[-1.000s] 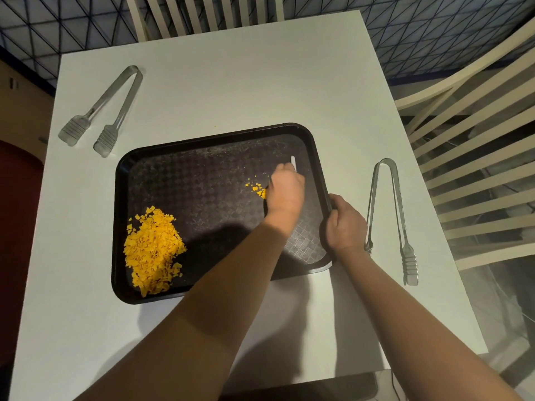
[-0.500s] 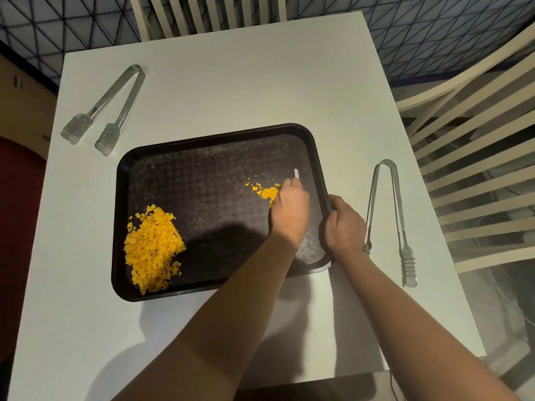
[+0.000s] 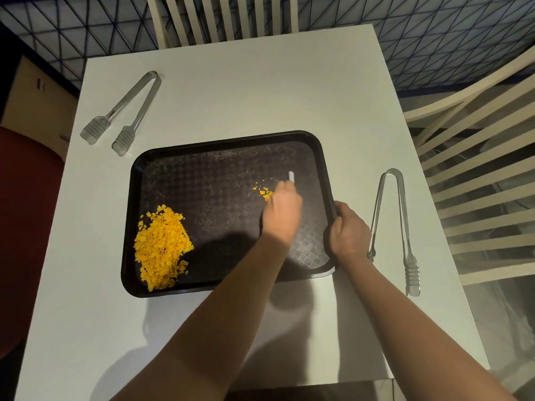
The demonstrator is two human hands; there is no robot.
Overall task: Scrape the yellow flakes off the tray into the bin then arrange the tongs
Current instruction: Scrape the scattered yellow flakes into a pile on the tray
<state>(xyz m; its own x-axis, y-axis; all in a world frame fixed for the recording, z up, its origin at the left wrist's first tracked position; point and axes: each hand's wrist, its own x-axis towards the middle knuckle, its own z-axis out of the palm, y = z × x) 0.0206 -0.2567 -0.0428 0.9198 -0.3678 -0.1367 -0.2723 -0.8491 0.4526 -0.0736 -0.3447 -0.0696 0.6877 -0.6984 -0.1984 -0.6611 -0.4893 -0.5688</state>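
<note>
A black tray (image 3: pixel 220 146) lies on the white table (image 3: pixel 260 88). A big heap of yellow flakes (image 3: pixel 160 246) sits in its near left corner. A few loose flakes (image 3: pixel 265 192) lie at the right middle. My left hand (image 3: pixel 282 211) grips a small white scraper (image 3: pixel 291 176) over the tray, right beside those loose flakes. My right hand (image 3: pixel 348 230) grips the tray's right rim. One pair of metal tongs (image 3: pixel 124 111) lies at the table's far left, another pair of tongs (image 3: pixel 393 227) to the right of the tray.
White slatted chairs stand at the far side (image 3: pixel 223 18) and at the right (image 3: pixel 477 175). A dark red rounded thing (image 3: pixel 26 227) is left of the table. No bin is recognisable in view.
My left hand with the scraper has slid a little toward me and rightward on the tray, and a few more loose flakes show beside it. My right hand has stayed on the rim.
</note>
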